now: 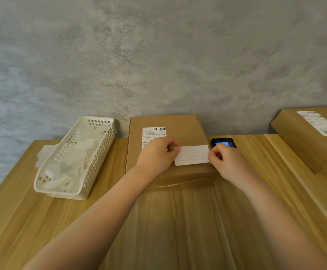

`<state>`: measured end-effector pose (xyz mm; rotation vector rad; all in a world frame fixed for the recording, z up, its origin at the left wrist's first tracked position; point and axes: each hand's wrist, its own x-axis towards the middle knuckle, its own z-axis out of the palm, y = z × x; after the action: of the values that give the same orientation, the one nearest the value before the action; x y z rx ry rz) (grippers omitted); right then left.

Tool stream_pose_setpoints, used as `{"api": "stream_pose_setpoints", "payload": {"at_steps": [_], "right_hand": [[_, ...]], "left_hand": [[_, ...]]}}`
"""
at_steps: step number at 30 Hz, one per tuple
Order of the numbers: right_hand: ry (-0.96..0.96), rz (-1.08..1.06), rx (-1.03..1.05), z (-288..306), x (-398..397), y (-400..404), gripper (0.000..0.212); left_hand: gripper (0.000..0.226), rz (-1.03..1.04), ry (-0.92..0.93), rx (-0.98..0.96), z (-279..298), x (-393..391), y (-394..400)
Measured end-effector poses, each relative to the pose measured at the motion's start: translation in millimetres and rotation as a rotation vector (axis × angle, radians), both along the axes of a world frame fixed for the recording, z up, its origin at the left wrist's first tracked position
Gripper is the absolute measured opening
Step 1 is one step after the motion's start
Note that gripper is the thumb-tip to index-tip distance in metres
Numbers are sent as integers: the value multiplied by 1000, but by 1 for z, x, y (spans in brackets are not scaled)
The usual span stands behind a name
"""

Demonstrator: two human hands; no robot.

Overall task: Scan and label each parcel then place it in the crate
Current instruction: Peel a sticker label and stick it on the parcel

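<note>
**Label held taut over parcel, ready for application**

The left hand (pixel 156 155) pinches the left end of a label (pixel 191 155); the right hand (pixel 228 162) pinches the right end. Both grips are clenched on the label edges, thumb against curled fingers. Holding it at opposite ends keeps the label flat and stretched, which in my judgement is meant to let it go down square and without creases.

The label hangs between the two grips, over the near right part of the parcel (pixel 168 149). Whether its underside already touches the cardboard cannot be told. It sits just right of the printed shipping slip (pixel 153 135), which the left hand partly covers, so the barcode at the slip's far edge stays unobstructed.

Condition of the label: white, rectangular, with a faint red border line framing a blank centre. No print is legible on it.

Condition of the parcel: flat brown cardboard box, lying on the wooden surface (pixel 61 221) directly under both grips, its near edge sealed with clear tape. No dents visible.

A scanner (pixel 224 142) with a lit screen lies just beyond the right grip, set down so both hands are free. A white basket (pixel 100 162) holding backing strips stands well left of the left grip. A second box (pixel 312 139) lies far right of the right grip.

Labelling is judged in hand; placing remains.
</note>
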<state>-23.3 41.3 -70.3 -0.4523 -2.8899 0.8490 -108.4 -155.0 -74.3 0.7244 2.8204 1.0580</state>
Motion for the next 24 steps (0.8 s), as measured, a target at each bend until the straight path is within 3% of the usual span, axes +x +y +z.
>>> {"api": "stream_pose_setpoints", "payload": {"at_steps": [7,16,21,24], "right_hand": [[-23,14,86,-1,1,0,20],[19,-31,159,-14,0,-1,21],[296,8,232,-21,7,2,8],[288,153,93,-29,8,6,29]], "left_hand": [[23,8,40,-196,2,-1,11],[21,0,73,-229,0,0,13],[13,-82,231,-166,-8,5,7],[18,-146,259,-160,-13,6,-2]]}}
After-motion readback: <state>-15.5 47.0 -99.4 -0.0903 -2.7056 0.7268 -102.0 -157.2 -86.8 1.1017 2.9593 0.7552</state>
